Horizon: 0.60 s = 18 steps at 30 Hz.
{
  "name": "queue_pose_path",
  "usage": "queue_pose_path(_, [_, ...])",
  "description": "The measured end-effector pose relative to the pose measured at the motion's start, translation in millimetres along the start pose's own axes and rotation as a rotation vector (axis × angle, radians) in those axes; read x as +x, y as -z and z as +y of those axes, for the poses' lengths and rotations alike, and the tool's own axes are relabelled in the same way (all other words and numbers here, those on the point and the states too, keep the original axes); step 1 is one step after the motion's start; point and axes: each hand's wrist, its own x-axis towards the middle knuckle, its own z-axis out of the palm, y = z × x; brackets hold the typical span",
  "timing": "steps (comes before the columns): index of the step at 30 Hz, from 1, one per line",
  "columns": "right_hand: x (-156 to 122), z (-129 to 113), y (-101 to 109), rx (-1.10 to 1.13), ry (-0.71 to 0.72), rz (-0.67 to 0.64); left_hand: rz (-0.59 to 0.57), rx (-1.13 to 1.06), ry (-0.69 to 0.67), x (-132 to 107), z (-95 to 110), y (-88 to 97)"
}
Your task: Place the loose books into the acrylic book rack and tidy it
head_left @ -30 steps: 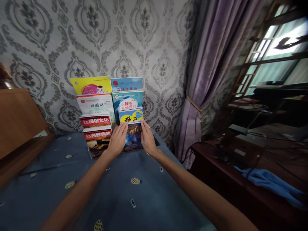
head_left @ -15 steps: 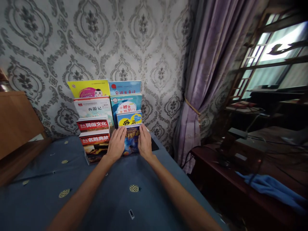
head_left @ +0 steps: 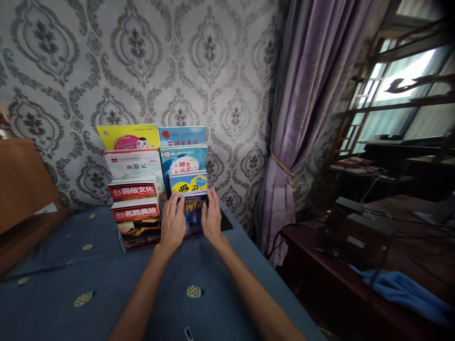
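My left hand (head_left: 173,223) is at the left edge of a dark blue book (head_left: 194,218) in the front right of a tiered stand, fingers stretched out. Along the same book's right edge is my right hand (head_left: 212,215), its fingers extended too; whether either hand presses on the cover I cannot tell. Behind that book rise a blue-and-yellow book (head_left: 188,182), a teal book (head_left: 185,159) and a light blue book (head_left: 183,136). The left column holds a front book with a red title band (head_left: 137,225), a similar red book (head_left: 133,190), a white book (head_left: 137,164) and a yellow book (head_left: 128,136).
The books stand on a blue cloth (head_left: 142,293) with a pineapple-like print, close to a patterned wall (head_left: 234,71). A wooden panel (head_left: 26,180) is at the left. To the right are a purple curtain (head_left: 302,104) and a dark red table (head_left: 305,241) with cables and a blue cloth heap (head_left: 401,289).
My hands have eased slightly off the dark blue book's edges, and more of its title shows. The view has shifted, so the books sit a little lower in it.
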Motion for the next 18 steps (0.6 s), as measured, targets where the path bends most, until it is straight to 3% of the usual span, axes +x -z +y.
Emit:
queue_pose_path(6, [17, -6, -6, 0.036, -0.047, -0.005, 0.070, -0.120, 0.168, 19, -1, -2.9])
queue_pose_path(10, [36, -7, -13, 0.089, -0.080, 0.012, 0.105, -0.191, 0.193, 31, -4, -6.1])
queue_pose_path(18, [60, 4, -24, 0.232, -0.232, 0.080, 0.151, -0.245, 0.315, 27, -12, -24.0])
